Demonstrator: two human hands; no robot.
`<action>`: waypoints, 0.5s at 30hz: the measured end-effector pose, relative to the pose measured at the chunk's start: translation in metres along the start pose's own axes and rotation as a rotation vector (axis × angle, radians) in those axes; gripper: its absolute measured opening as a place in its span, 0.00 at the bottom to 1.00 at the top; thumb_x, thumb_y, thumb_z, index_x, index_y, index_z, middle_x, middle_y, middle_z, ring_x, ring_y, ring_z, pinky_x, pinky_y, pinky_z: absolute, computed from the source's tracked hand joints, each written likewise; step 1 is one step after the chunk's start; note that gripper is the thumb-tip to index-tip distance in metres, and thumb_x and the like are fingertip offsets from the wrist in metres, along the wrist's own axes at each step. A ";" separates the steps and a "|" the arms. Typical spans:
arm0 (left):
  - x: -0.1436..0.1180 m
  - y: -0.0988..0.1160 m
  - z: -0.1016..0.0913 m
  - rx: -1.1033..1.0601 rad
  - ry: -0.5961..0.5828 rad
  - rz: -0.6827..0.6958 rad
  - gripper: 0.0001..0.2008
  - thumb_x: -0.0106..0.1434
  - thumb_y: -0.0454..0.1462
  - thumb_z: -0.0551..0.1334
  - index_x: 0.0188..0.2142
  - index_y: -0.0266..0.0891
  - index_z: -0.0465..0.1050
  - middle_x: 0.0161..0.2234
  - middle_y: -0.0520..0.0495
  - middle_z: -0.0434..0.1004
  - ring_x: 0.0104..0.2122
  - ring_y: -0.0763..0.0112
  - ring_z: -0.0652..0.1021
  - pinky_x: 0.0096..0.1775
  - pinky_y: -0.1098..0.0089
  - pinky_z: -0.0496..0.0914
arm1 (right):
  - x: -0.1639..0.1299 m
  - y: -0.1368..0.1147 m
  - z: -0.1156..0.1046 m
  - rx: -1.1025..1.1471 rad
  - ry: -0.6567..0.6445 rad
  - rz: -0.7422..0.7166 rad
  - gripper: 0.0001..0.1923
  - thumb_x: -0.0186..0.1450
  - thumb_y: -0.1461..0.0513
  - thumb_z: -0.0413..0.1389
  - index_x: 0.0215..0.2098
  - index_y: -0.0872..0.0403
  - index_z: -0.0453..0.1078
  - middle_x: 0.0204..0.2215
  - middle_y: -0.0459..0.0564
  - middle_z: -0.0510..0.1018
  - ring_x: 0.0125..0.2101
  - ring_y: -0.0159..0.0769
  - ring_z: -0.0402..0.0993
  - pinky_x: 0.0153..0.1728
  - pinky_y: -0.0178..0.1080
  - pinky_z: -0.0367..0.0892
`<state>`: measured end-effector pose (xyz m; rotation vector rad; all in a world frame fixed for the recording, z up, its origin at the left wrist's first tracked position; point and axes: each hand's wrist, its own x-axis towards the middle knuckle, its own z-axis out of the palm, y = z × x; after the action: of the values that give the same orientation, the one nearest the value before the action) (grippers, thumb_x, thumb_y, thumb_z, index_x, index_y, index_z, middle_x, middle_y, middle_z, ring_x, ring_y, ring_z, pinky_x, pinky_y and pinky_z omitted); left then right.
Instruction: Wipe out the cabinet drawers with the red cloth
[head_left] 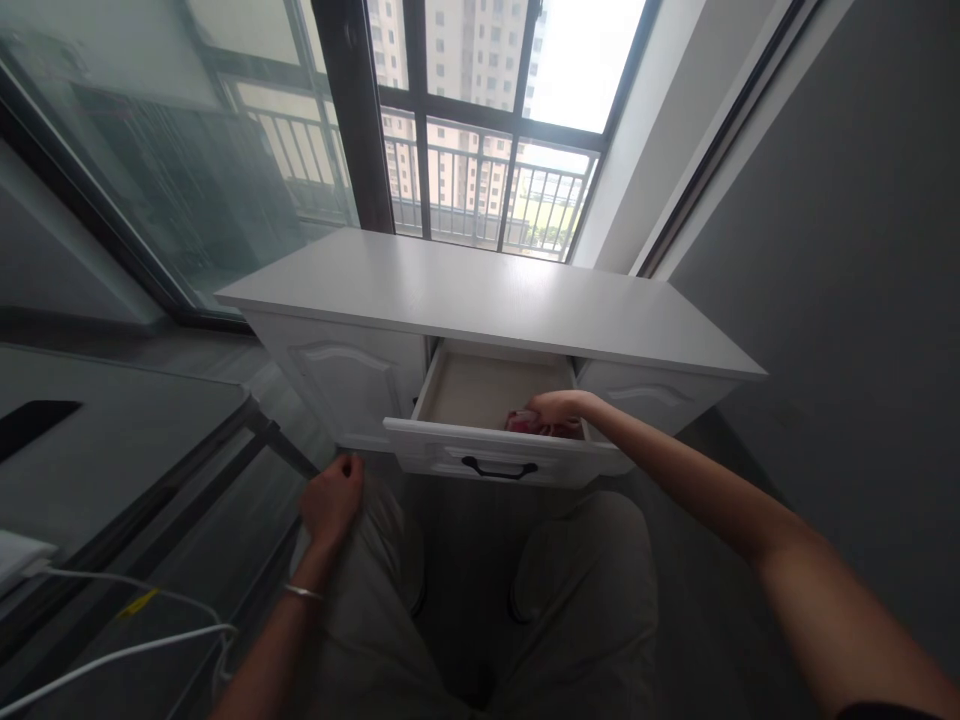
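A white drawer (465,436) with a black handle (499,468) stands pulled out of the white cabinet (480,290). My right hand (556,407) reaches over its front into the right front corner. The fingers are closed around a small dark red thing (519,421) with a shiny, pale patch; its kind I cannot make out, and the hand and drawer front hide part of it. My left hand (332,497) rests on my left knee, curled into a loose fist with nothing visible in it. A thin bracelet circles that wrist.
On the left is a table (172,400) with a dark flat object (37,425) on it. White cables (127,655) with a yellow tag hang by its near edge. Behind the cabinet are windows (480,150), and a grey wall (840,280) rises on the right.
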<state>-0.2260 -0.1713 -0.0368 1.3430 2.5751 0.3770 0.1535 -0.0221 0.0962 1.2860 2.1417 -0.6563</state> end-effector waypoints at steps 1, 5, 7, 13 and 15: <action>0.000 0.001 0.000 -0.002 0.002 0.003 0.27 0.72 0.51 0.45 0.43 0.43 0.81 0.41 0.35 0.83 0.40 0.49 0.81 0.38 0.62 0.67 | 0.005 -0.008 -0.007 -0.001 0.050 -0.041 0.12 0.66 0.62 0.60 0.45 0.61 0.79 0.40 0.58 0.84 0.34 0.38 0.79 0.31 0.33 0.64; -0.003 0.006 -0.002 0.000 0.002 0.010 0.27 0.72 0.51 0.45 0.43 0.43 0.81 0.41 0.34 0.84 0.40 0.49 0.81 0.37 0.62 0.67 | 0.033 -0.058 -0.025 0.029 0.144 -0.211 0.14 0.68 0.63 0.59 0.49 0.62 0.76 0.43 0.60 0.83 0.34 0.38 0.79 0.27 0.32 0.62; -0.004 0.007 -0.003 0.004 -0.001 0.008 0.27 0.72 0.51 0.45 0.43 0.43 0.81 0.41 0.34 0.84 0.40 0.50 0.81 0.37 0.62 0.67 | 0.049 -0.089 -0.025 0.066 0.165 -0.331 0.15 0.68 0.64 0.57 0.51 0.61 0.75 0.43 0.59 0.84 0.33 0.38 0.79 0.26 0.32 0.62; -0.003 0.000 -0.003 0.003 0.014 0.002 0.27 0.72 0.51 0.45 0.41 0.42 0.81 0.41 0.34 0.83 0.40 0.50 0.81 0.36 0.62 0.66 | 0.084 -0.147 -0.015 0.293 -0.041 -0.489 0.13 0.62 0.69 0.60 0.46 0.61 0.79 0.42 0.53 0.85 0.37 0.39 0.81 0.30 0.31 0.69; -0.001 -0.003 -0.002 0.002 0.023 -0.002 0.27 0.72 0.51 0.45 0.42 0.42 0.81 0.40 0.34 0.83 0.39 0.50 0.81 0.35 0.62 0.66 | 0.087 -0.147 -0.015 0.328 -0.094 -0.451 0.17 0.61 0.69 0.61 0.49 0.60 0.78 0.42 0.53 0.85 0.36 0.39 0.81 0.29 0.31 0.69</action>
<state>-0.2281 -0.1738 -0.0361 1.3443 2.5960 0.3910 -0.0161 -0.0196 0.0668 0.8966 2.3289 -1.2699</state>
